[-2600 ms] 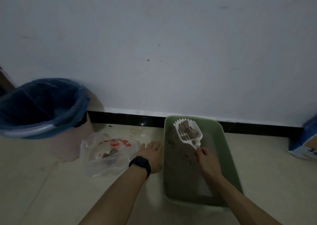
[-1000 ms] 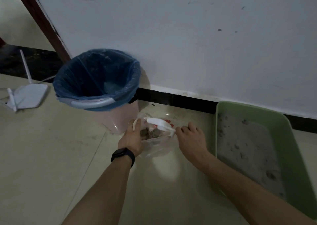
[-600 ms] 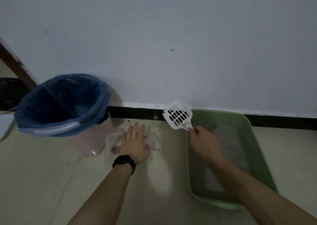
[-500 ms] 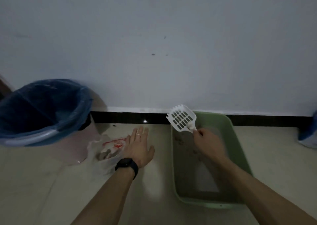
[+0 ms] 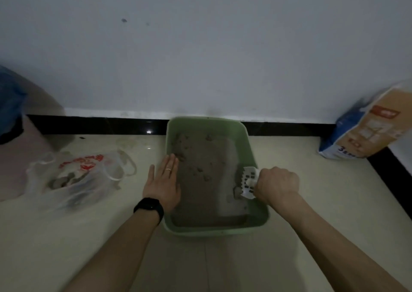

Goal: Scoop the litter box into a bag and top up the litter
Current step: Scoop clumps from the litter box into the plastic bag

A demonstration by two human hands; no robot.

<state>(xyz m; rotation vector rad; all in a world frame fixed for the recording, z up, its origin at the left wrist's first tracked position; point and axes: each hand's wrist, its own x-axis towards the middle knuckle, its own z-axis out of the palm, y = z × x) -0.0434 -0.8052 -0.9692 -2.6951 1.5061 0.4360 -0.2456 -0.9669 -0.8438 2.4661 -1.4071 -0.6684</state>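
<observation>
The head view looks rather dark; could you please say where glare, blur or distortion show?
Head view: dim; a glare spot on the glossy black baseboard; the blue-lined bin and orange-and-blue litter sack at the edges look soft and stretched; the green plastic litter box is legible.

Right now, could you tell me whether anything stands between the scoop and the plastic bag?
Yes: the left hand lies flat on the left rim of the litter box, between the scoop and the plastic bag.

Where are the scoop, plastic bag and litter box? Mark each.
scoop (image 5: 249,180), head view, slotted blade.
plastic bag (image 5: 82,163), head view, red print.
litter box (image 5: 211,230), head view, near rim.
</observation>
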